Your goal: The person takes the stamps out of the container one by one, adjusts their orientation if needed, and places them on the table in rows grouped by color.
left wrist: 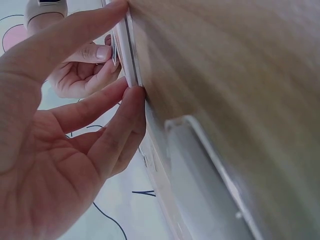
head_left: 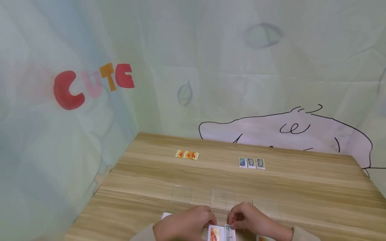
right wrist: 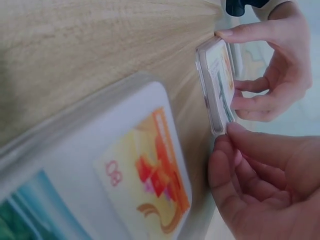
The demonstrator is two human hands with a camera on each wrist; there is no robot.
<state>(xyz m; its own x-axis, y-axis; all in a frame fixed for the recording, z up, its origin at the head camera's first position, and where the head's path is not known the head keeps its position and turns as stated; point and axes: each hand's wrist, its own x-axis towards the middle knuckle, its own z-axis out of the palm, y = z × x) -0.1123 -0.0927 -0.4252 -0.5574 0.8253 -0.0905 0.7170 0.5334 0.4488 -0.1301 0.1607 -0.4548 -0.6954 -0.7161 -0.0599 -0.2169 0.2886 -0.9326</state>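
My left hand (head_left: 185, 222) grips a flat clear case with a white backing (right wrist: 216, 95) by opposite edges, thumb at one and fingers at the other. On its white face lies a small orange picture stamp (head_left: 215, 234). My right hand (head_left: 251, 219) pinches the top end of a greenish stamp (head_left: 230, 233) between thumb and fingers, beside the orange one over the same case. In the right wrist view, a second white-backed case (right wrist: 87, 155) sits close by, bearing an orange stamp (right wrist: 150, 175) and a blue-green one (right wrist: 45, 205).
Toward the back of the wooden table (head_left: 144, 174) are a row of three orange stamps (head_left: 187, 154) and a row of three blue-grey ones (head_left: 251, 163). Clear plastic squares (head_left: 223, 198) lie before my hands. Another case (left wrist: 200, 175) stands left of the held one.
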